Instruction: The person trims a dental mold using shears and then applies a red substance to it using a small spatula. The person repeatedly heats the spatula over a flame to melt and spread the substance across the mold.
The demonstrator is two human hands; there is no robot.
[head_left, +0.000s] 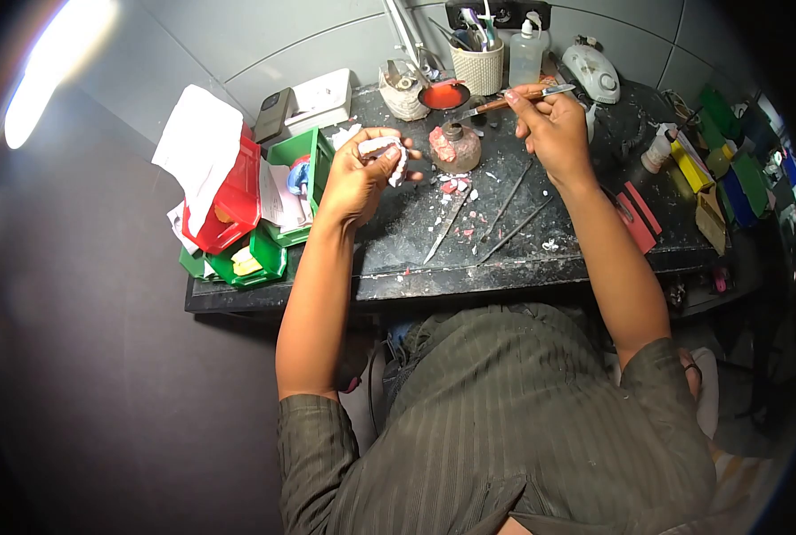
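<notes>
My left hand (355,183) is closed around a white plaster dental cast (400,168), partly covered by the fingers. In my right hand (558,134) is a wax knife (496,105) with a brown wooden handle, held between thumb and fingers, its tip pointing left. The tip is over a round glass spirit burner (460,153), which has pink wax stuck on its left side. Behind the burner sits a dark dish of red wax (444,95). Below it, white and pink scraps (456,187) lie around a pale pointed tool (445,227) and two slim metal tools (516,230).
Red bin (248,192) and green bins (322,165) crowd the bench's left end. A woven cup of brushes (478,69), a clear bottle (525,58) and a white device (591,73) stand at the back. Pink wax sheets (639,217) lie right, near more boxes.
</notes>
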